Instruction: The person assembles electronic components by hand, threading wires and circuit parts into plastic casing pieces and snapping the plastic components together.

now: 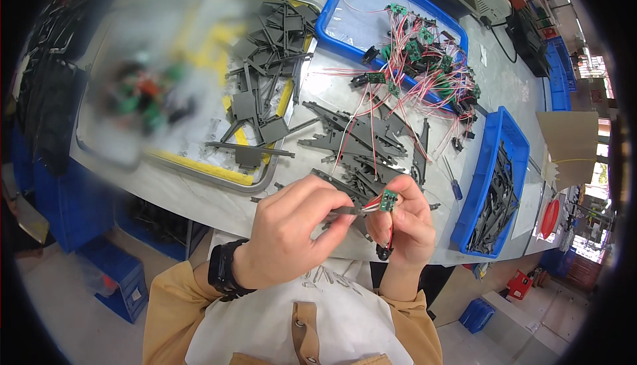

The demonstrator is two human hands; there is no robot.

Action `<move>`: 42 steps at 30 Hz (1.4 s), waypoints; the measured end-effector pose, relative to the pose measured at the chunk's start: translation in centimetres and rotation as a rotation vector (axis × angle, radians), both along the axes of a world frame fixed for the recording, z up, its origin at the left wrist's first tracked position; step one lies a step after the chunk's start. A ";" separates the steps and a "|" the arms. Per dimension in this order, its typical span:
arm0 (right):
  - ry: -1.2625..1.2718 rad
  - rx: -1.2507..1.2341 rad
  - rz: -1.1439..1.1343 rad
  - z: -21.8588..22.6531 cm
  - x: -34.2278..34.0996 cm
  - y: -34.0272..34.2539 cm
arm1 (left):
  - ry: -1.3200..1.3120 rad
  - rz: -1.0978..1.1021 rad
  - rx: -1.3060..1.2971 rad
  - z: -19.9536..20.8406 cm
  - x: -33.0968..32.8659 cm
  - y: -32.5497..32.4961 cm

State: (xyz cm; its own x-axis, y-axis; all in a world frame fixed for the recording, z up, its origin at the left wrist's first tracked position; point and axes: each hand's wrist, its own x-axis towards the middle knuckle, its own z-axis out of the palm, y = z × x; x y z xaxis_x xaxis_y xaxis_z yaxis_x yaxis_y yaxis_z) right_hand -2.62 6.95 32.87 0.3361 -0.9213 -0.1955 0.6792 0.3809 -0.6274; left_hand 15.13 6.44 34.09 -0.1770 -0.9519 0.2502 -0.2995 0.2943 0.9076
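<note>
Grey plastic strips (361,143) litter the bench (192,196) between a tray (262,182) and two blue bins (494,166). Just above its near edge, the left hand (292,232) pinches a grey strip (342,211), fingers closed on it. The right hand (405,222) grips a small green board (389,198) with red and white wires (371,204).

A small green circuit board (389,198) (red and white wires hanging from it) is sitting against a dark grey plastic piece (345,211) above the table edge.

Left tray (119,146) contents blurred out, only green, red and black blobs. My left grip (292,232) covers most of the grey part (342,211). Small green board (389,198) too tiny to read; wires run behind my right grip (405,225).
</note>
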 end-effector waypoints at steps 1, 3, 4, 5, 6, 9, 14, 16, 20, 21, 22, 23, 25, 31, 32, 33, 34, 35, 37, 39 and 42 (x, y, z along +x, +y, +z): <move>-0.024 0.005 -0.010 0.0 0.1 0.0 | -0.034 0.042 -0.045 -0.1 -0.1 -0.1; -0.031 0.018 -0.016 -0.1 0.3 0.2 | -0.031 0.045 -0.037 -0.3 -0.4 -0.1; -0.039 0.031 -0.022 -0.1 0.5 0.4 | -0.029 0.048 -0.030 -0.4 -0.5 -0.1; -0.040 0.031 -0.022 -0.1 0.5 0.5 | -0.030 0.048 -0.030 -0.7 -0.5 -0.1; -0.040 0.043 -0.031 -0.1 0.6 0.6 | -0.050 0.064 -0.032 -0.9 -0.5 0.0; -0.044 0.062 -0.050 0.0 0.7 0.7 | -0.092 0.068 -0.032 -1.0 -0.4 -0.1; -0.038 0.075 -0.065 0.0 0.8 0.9 | -0.057 0.061 -0.074 -1.1 -0.6 -0.4; -0.003 0.059 -0.069 -0.1 0.8 1.0 | -0.100 0.003 0.042 -0.7 -0.3 -0.2; 0.097 0.020 -0.064 0.0 0.6 0.9 | -0.016 0.004 0.079 -0.7 -0.2 -0.4; 0.120 0.012 -0.048 0.1 0.5 1.0 | -0.009 -0.024 0.069 -0.9 -0.1 -0.5; 0.120 0.010 -0.049 0.1 0.5 1.0 | -0.002 -0.053 0.059 -0.9 -0.1 -0.5; 0.134 0.010 -0.043 0.0 0.5 1.1 | -0.002 -0.053 0.058 -0.9 -0.2 -0.5; 0.146 0.008 -0.037 0.0 0.5 1.0 | -0.039 -0.045 0.063 -0.8 -0.2 -0.5; 0.348 -0.050 -0.154 0.1 0.5 1.4 | -0.100 -0.019 0.064 0.0 -0.2 -0.3; 0.408 -0.081 -0.163 0.2 0.5 1.5 | -0.100 -0.019 0.063 0.0 -0.2 -0.3; 0.467 -0.111 -0.171 0.2 0.6 1.6 | -0.123 -0.021 0.062 -0.2 -0.2 -0.3; 0.466 -0.112 -0.172 0.3 0.8 1.7 | -0.145 -0.023 0.061 -0.3 -0.2 -0.3; 0.507 -0.131 -0.167 0.4 0.9 1.8 | -0.146 -0.023 0.060 -0.4 -0.2 -0.3; 0.548 -0.152 -0.163 0.5 1.2 2.0 | -0.199 -0.031 0.064 -0.4 -0.2 -0.4; 0.651 -0.167 -0.191 0.6 1.4 2.1 | -0.197 -0.033 0.070 -0.4 -0.2 -0.4; 0.694 -0.194 -0.213 0.4 1.2 2.1 | -0.144 -0.041 0.082 -0.5 -0.2 -0.5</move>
